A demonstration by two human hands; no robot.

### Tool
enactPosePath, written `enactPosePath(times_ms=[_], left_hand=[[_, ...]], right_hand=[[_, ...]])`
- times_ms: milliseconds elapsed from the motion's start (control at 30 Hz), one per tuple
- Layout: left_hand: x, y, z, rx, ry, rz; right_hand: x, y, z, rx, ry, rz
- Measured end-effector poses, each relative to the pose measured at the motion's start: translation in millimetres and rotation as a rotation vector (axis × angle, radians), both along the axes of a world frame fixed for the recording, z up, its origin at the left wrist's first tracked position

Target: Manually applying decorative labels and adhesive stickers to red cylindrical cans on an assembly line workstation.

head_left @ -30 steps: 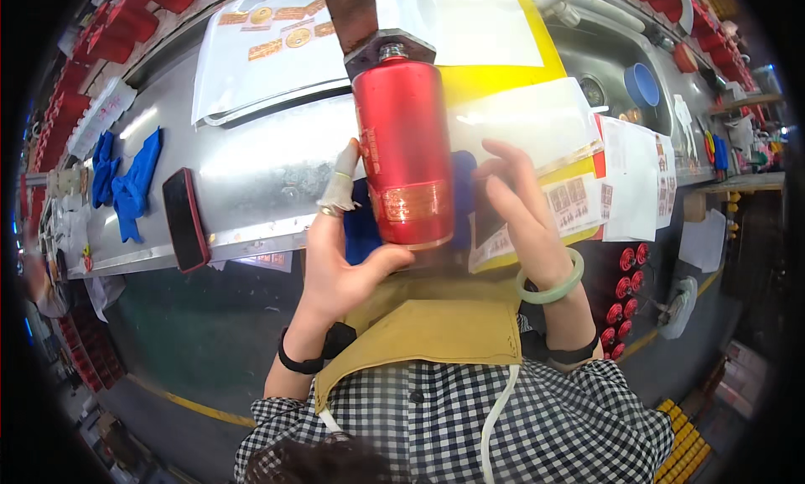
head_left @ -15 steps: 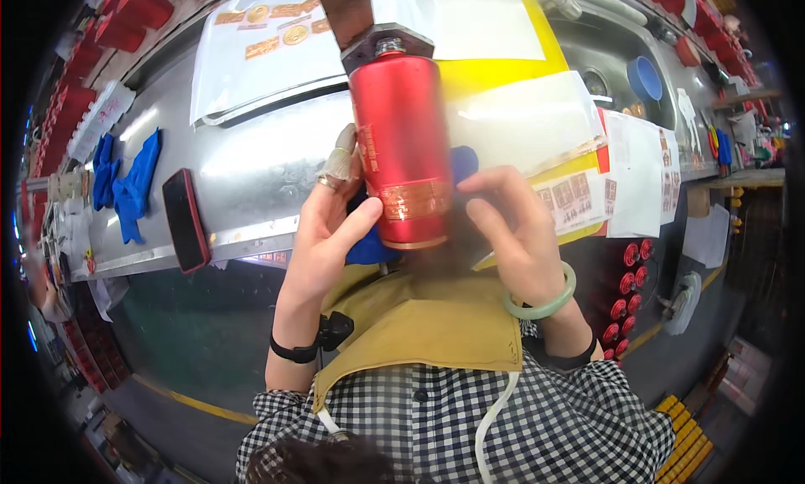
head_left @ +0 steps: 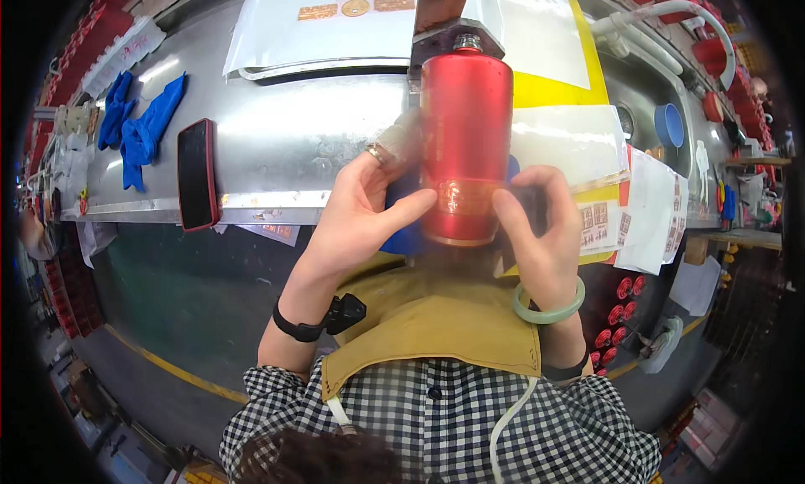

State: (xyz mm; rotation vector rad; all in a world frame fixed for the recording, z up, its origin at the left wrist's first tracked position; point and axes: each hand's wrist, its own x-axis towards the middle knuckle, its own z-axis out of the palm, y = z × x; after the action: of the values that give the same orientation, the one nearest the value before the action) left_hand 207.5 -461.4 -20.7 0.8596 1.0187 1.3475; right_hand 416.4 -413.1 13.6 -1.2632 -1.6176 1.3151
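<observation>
A glossy red bottle stands before me, its bare threaded neck pointing away and its base toward me. Around its lower part runs a gold-toned label band. My left hand grips the bottle's left side, the thumb on the band's left end and the wrapped fingertips partly hidden behind. At the right side, my right hand has its thumb against the band's right end, with the curled index finger beside it. A dark metal holder is behind the neck. Something blue, partly covered, shows beneath the bottle.
White backing sheets with gold labels lie at the far left of the steel table. A phone and blue gloves rest further left. Yellow and white sheets lie right, beside a sink holding a blue bowl.
My right hand has closed in from beside the bottle to touch the label band's right end. My left thumb stays on the left. The whole view has shifted, with the bottle further right.
</observation>
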Motion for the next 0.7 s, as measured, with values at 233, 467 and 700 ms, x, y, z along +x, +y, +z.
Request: enactPosePath(times_ms=[233, 467, 700], left_hand=[[-1.4, 0.0, -1.8, 0.020, 0.049, -0.007], [3.5, -2.7, -2.7, -0.039, 0.001, 0.048], [5.0, -3.4, -5.6, -0.030, -0.012, 0.052]], right_hand=[[-0.9, 0.4, 3.6, -0.022, 0.008, 0.001], [-1.4, 0.3, 3.9, -0.016, -0.007, 0.004], [-2.3, 1.1, 4.7, -0.026, -0.003, 0.013]])
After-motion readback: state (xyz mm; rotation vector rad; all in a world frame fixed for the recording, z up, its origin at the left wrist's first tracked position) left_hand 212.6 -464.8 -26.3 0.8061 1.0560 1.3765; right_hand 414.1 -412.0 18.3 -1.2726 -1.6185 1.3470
